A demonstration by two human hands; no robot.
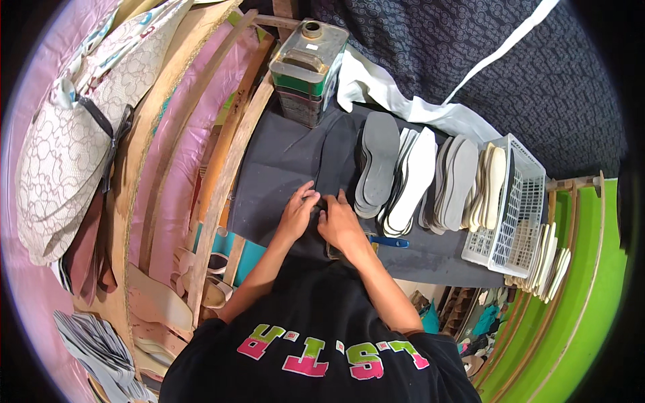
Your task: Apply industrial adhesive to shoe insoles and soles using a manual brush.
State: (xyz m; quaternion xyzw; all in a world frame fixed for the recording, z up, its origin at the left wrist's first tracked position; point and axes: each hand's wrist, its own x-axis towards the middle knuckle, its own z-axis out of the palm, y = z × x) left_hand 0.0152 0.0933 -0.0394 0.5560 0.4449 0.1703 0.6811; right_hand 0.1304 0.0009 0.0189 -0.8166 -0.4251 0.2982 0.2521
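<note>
A black shoe insole (334, 151) lies lengthwise on the dark table cover, hard to tell from it. At its near end, my left hand (297, 213) pinches the left edge with curled fingers. My right hand (338, 221) is closed on the same end from the right, its fingertips close to those of the left. Just right of them, dark grey insoles (379, 158) are stacked. White insoles (411, 181), light grey insoles (460, 178) and cream insoles (494, 185) continue the row. Near my right wrist lies a blue-handled tool (390, 242), its other end partly hidden.
A metal can (309, 64) with a round opening stands at the table's back left. White cloth (430, 111) runs along the back edge. At the right end is a white plastic basket (514, 208), with more pale insoles (547, 262) beside it. Wooden racks (222, 181) border the left.
</note>
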